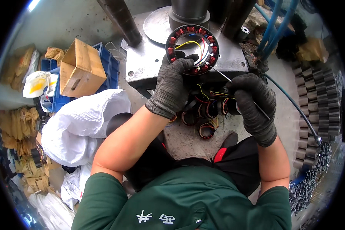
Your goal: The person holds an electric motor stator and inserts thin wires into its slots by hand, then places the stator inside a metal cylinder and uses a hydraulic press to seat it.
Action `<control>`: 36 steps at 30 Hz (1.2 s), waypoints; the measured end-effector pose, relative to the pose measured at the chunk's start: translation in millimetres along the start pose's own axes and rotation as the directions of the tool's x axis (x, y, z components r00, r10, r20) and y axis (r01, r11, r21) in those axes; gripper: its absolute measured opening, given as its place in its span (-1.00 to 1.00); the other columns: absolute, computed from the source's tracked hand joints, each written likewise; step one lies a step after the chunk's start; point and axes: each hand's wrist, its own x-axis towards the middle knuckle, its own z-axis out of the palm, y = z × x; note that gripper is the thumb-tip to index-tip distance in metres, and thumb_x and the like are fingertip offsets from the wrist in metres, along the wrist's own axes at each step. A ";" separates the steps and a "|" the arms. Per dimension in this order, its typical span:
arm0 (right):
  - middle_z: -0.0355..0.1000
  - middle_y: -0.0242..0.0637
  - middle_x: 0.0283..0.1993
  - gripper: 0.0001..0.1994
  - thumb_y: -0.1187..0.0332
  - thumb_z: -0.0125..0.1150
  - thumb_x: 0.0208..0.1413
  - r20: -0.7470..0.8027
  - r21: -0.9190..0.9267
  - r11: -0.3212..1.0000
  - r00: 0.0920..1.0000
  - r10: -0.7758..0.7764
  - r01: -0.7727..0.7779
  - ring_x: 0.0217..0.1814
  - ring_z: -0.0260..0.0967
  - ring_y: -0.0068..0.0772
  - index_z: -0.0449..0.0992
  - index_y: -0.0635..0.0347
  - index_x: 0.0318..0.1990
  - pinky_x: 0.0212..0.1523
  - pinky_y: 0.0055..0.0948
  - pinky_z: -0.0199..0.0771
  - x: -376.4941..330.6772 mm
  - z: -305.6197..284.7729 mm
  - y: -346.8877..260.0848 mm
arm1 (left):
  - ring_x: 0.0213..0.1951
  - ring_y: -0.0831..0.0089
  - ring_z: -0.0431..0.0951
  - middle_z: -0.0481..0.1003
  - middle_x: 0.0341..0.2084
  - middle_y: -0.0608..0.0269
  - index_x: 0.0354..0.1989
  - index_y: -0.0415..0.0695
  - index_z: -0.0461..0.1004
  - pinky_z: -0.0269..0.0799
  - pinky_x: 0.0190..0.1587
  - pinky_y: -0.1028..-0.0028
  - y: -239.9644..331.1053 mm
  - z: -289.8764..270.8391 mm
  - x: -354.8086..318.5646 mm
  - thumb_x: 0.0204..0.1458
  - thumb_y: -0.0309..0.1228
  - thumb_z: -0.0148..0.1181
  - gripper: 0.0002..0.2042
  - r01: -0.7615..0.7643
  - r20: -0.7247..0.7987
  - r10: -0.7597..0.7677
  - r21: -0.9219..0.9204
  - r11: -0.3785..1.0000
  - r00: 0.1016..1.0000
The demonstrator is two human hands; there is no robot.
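My left hand [170, 84], in a dark grey knit glove, grips the lower left rim of a ring-shaped motor stator [214, 48] with red copper coils. Yellow, red, white and blue wires cross the ring's open middle. In my right hand [255, 105], gloved the same way, is a thin metal rod [220, 74], its tip at the stator's lower right edge. The rod's other end sticks out below my fingers. The stator is held up over the front of a grey metal press table [142, 74]. Whether the tip touches a coil is too small to tell.
Several more wired stators [206, 130] lie on the floor below the table. A lever with a ball end [317, 140] reaches out at right, beside stacked metal cylinders [308, 115]. At left are a cardboard box [84, 73], blue crates [110, 71] and a white sack [78, 126].
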 end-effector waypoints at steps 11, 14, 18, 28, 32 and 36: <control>0.57 -0.14 -0.22 -0.84 0.60 0.21 0.14 -0.006 -0.117 0.991 0.998 -0.062 0.061 -0.21 0.59 -0.20 0.58 0.27 -0.13 -0.15 -0.32 0.59 1.7 13.9 3.9 | -0.08 0.08 0.65 0.55 -0.06 -0.07 0.16 -0.37 0.36 0.65 0.07 0.10 -0.5 -0.3 -1.9 0.01 -0.59 0.10 -0.53 -0.065 0.046 0.064 0.018 0.998 0.997; 0.53 -0.27 -0.14 -0.84 0.54 0.13 0.26 0.031 -0.125 0.992 0.999 -0.011 0.015 -0.12 0.48 -0.46 0.56 0.26 -0.06 -0.05 -0.43 0.49 0.2 14.0 1.5 | -0.13 0.36 0.60 0.50 -0.08 0.10 0.17 -0.21 0.28 0.67 -0.11 0.37 -1.5 2.1 -4.3 0.00 -0.61 0.20 -0.51 -0.192 0.103 0.186 0.048 0.980 0.977; 0.55 -0.16 -0.15 -0.83 0.56 0.16 0.20 0.047 -0.215 0.966 0.989 -0.139 0.146 -0.15 0.54 -0.21 0.56 0.26 -0.08 -0.11 -0.30 0.55 4.0 19.4 7.2 | -0.10 0.43 0.57 0.49 -0.05 0.12 0.20 -0.21 0.19 0.62 -0.11 0.45 -8.5 -1.4 -3.2 0.01 -0.70 0.19 -0.45 -0.359 0.128 0.339 0.203 0.911 0.932; 0.54 -0.02 -0.26 -0.79 0.50 0.25 0.03 0.158 -0.498 0.830 0.967 -0.199 0.252 -0.26 0.56 0.05 0.56 0.27 -0.14 -0.29 -0.13 0.59 12.7 21.6 0.8 | -0.11 0.45 0.56 0.48 -0.05 0.10 0.25 -0.20 0.14 0.58 -0.09 0.47 -21.2 -1.1 -10.9 0.12 -0.66 0.14 -0.48 -0.445 0.244 0.372 0.474 0.760 0.896; 0.53 -0.07 -0.30 -0.79 0.55 0.26 0.00 0.100 -0.454 0.819 0.933 -0.345 0.351 -0.31 0.55 0.02 0.56 0.27 -0.15 -0.32 -0.15 0.59 10.9 17.1 -4.3 | -0.03 0.39 0.57 0.49 0.00 0.10 0.28 -0.21 0.17 0.61 -0.03 0.42 -11.7 3.0 -9.2 0.07 -0.69 0.15 -0.44 -0.406 0.207 0.359 0.271 0.873 0.910; 0.53 -0.08 -0.28 -0.79 0.57 0.24 0.02 0.104 -0.374 0.888 0.964 -0.246 0.267 -0.29 0.56 0.00 0.56 0.27 -0.15 -0.30 -0.16 0.59 6.3 6.4 -15.4 | -0.08 0.21 0.67 0.55 -0.01 0.04 0.26 -0.25 0.33 0.71 0.00 0.23 -2.7 2.9 -3.5 0.01 -0.58 0.19 -0.45 -0.327 0.148 0.307 0.133 0.936 0.940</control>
